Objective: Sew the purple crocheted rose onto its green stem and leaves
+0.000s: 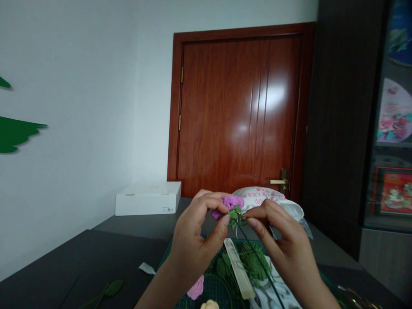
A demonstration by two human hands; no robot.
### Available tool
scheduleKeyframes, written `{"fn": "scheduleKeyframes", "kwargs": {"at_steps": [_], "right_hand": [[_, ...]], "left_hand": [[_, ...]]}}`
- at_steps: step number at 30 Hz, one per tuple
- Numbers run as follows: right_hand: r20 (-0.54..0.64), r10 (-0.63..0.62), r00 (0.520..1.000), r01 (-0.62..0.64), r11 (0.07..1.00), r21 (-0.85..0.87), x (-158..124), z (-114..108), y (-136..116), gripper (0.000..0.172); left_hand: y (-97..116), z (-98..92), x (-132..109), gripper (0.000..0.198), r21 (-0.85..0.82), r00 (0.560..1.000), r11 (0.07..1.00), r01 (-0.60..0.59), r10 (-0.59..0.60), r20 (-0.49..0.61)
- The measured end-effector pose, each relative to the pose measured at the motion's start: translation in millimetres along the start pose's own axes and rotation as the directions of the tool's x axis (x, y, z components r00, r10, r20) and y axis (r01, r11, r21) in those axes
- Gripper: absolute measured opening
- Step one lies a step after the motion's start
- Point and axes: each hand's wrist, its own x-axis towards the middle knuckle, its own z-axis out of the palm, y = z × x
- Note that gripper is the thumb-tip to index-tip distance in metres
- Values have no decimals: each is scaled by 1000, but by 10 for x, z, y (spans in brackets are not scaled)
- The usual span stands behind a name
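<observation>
My left hand (196, 240) is raised above the table and pinches a purple crocheted flower (231, 202) with a green base. A dark green wire stem (257, 257) runs down from the flower toward the lower right. My right hand (283, 240) is closed in a pinch right beside the flower's green base, on the stem or a thread there. Both hands nearly touch at the flower.
A green cutting mat (212, 292) on the dark table (96, 257) carries green yarn (254, 257), a pink crocheted flower (196, 288), a cream one (210, 304) and a pale ruler (240, 274). A white box (148, 198) and a plastic bag (273, 201) lie behind; a brown door (238, 111) beyond.
</observation>
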Motion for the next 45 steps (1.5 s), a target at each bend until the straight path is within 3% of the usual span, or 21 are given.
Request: {"fn": "scheduleKeyframes", "kwargs": {"at_steps": [8, 13, 19, 27, 37, 40, 45], "right_hand": [[-48, -145, 988, 128, 957, -259, -37, -32, 97, 20], [-59, -97, 994, 93, 992, -81, -14, -24, 165, 23], [-67, -23, 997, 25, 1000, 19, 0, 43, 165, 19], [-77, 20, 997, -16, 999, 51, -1, 107, 145, 17], [-39, 35, 999, -35, 999, 4, -11, 130, 108, 16], [-64, 43, 997, -41, 999, 33, -12, 162, 100, 16], [-88, 69, 994, -61, 994, 91, -21, 218, 126, 17]], "left_hand": [[5, 48, -1, 10, -124, 991, 984, 130, -126, 43], [48, 76, 19, 6, -294, 960, 914, 280, -259, 111], [64, 63, 67, 6, -454, 898, 776, 438, -398, 187], [48, 32, 58, 7, -455, 885, 761, 463, -429, 182], [21, 50, 29, 6, -197, 966, 947, 253, -258, 3], [25, 54, 19, 7, -150, 973, 962, 228, -232, -12], [44, 63, 25, 6, -225, 962, 938, 263, -273, -14]]}}
